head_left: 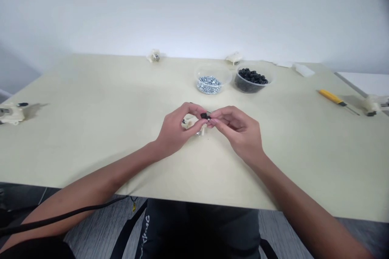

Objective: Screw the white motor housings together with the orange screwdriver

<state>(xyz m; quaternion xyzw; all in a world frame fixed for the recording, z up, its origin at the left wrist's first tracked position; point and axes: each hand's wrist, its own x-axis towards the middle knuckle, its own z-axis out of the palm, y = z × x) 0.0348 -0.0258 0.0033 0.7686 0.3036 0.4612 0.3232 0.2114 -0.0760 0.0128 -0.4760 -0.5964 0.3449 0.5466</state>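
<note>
My left hand [176, 129] pinches a small black plastic piece [204, 116] between thumb and fingertips, above the middle of the table. Close against it, my right hand [244, 131] has its thumb and forefinger pressed together. A glint of metal shows where the fingertips meet, but what the right fingers hold is too small to make out. Below and behind the left fingers lies an off-white plastic part [191, 122], largely covered by the hand. Beyond the hands stand a clear bowl [223, 73] of small silvery screws [209, 85] and another bowl [270, 75] of black pieces [253, 77].
Off-white mechanical parts sit at the left edge [12, 114], the back left [153, 56], the back [234, 58] and the right edge [373, 104]. A yellow-handled screwdriver [331, 97] lies at right. A black cable [75, 211] crosses my left forearm below the table's front edge.
</note>
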